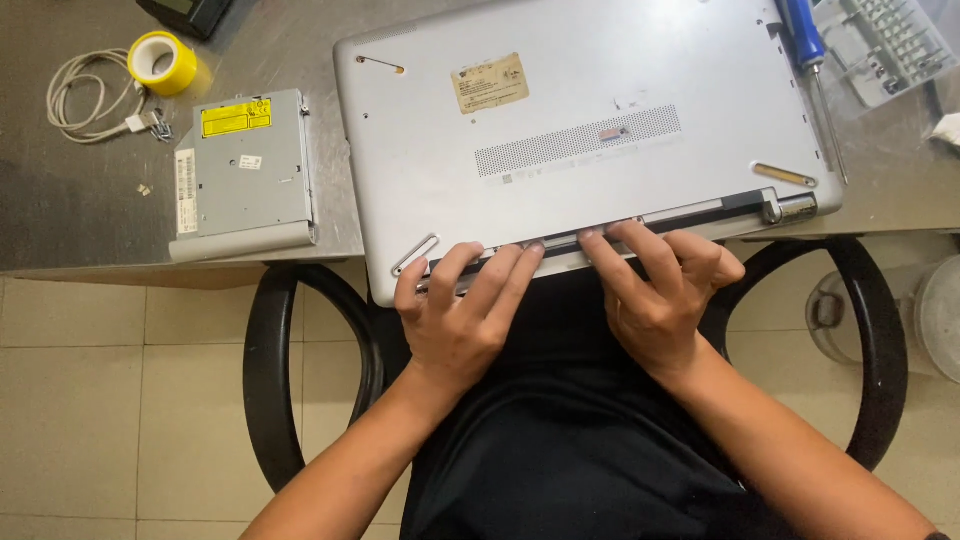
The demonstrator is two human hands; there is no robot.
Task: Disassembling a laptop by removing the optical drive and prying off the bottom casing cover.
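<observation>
A silver laptop (590,110) lies upside down on a grey metal table (60,210), its hinge edge hanging over the table's near edge. My left hand (460,310) has its fingertips pressed into the seam along that hinge edge, left of middle. My right hand (660,285) does the same just right of middle, fingers curled onto the edge. Both hands touch the laptop; neither holds a tool. A paper label and a vent grille show on the laptop's base.
A removed optical drive (245,175) lies left of the laptop. A yellow tape roll (163,62) and a coiled white cable (90,95) sit far left. A blue-handled screwdriver (812,60) and clear bit case (885,45) lie top right. Black chair armrests (268,380) flank me.
</observation>
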